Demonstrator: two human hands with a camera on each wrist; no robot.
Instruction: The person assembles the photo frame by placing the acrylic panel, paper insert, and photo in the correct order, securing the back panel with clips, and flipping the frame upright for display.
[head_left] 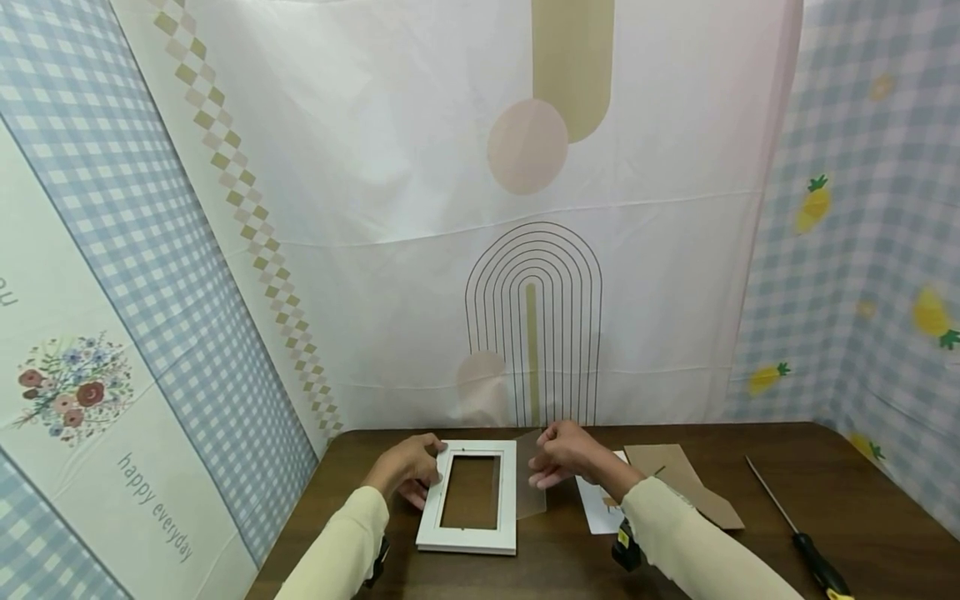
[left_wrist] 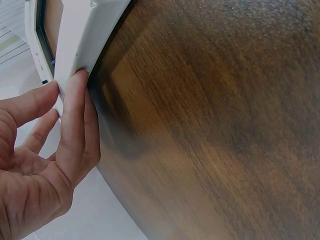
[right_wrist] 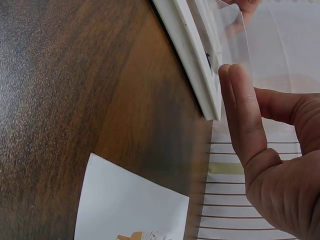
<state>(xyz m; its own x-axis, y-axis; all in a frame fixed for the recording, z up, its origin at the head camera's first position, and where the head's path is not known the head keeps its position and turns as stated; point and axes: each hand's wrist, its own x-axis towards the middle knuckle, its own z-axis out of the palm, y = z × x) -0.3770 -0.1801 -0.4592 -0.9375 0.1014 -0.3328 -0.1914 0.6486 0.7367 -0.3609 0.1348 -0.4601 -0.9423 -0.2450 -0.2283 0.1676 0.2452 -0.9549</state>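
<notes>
A white picture frame (head_left: 507, 500) lies near the middle of the table, its opening showing brown wood. My left hand (head_left: 405, 468) grips the frame's left side, thumb on top and fingers along the outer edge, as the left wrist view shows on the frame's side (left_wrist: 82, 42). Between the thumb and fingers of my right hand (head_left: 566, 454) is a thin clear plastic sheet (head_left: 531, 493). The sheet (right_wrist: 237, 45) stands at the frame's right side and partly overlaps the opening. Whether it touches the frame I cannot tell.
Right of the frame lies a white printed card (head_left: 597, 512), partly under my right forearm. Beside it is a piece of brown cardboard (head_left: 678, 479). A screwdriver (head_left: 808, 554) with a black and yellow handle lies at the far right. A patterned cloth (head_left: 375, 292) hangs behind the table.
</notes>
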